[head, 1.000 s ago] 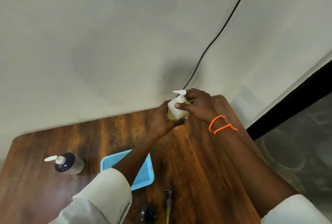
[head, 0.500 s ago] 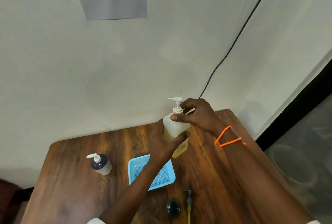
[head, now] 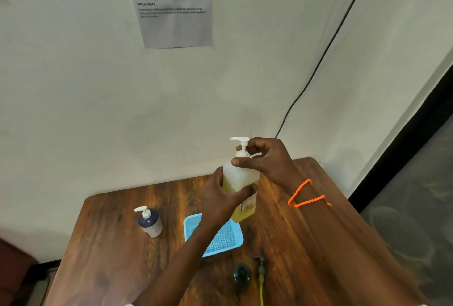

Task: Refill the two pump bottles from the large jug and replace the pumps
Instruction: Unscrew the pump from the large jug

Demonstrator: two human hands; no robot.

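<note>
Both forearms are bare. On the right wrist there is an orange beaded bracelet, wound in two loose loops.

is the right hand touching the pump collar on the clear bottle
Touching. The head view shows the right hand with thumb and fingers pinching the pump collar atop the clear bottle, which the left hand grips.

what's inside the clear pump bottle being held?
Yellow liquid fills the lower part of the clear bottle; the top looks empty. The left hand grips its middle, hiding part of the level. The right hand holds the pump collar.
</note>
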